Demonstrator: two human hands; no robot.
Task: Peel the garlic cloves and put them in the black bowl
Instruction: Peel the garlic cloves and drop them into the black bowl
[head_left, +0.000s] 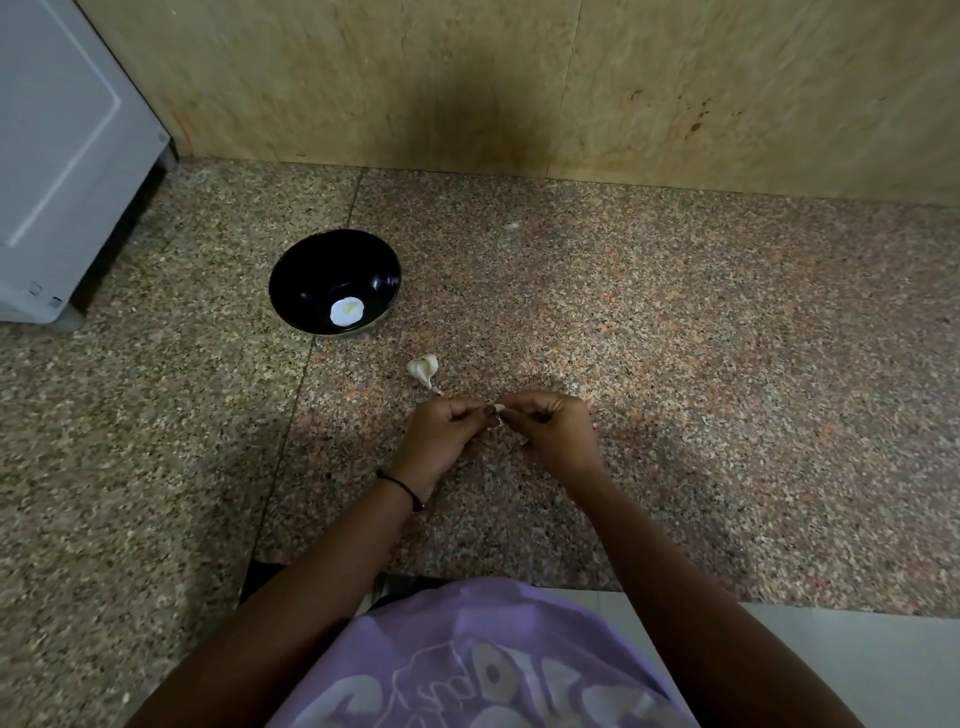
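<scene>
Head view: the speckled counter (675, 312) carries the black bowl (311, 270), left of centre, with a pale round thing (346, 310) in its bottom. Nearer, the left hand (441, 434) and right hand (553, 431) meet. A garlic chunk (423, 368) lies between bowl and hands. Each grip pinches the same small garlic clove (500, 408).

Light is dim and warm, seemingly from above and behind the person: a broad soft shadow darkens the middle of the tan wall (483, 104) and spills onto the speckled counter (701, 322), which dims toward the left edge. A white patch inside the black bowl (311, 270) is blown out. The wide lens bows the wall's base line and tilts the grey appliance (57, 156), and the purple shirt (467, 649) at the bottom is soft.
</scene>
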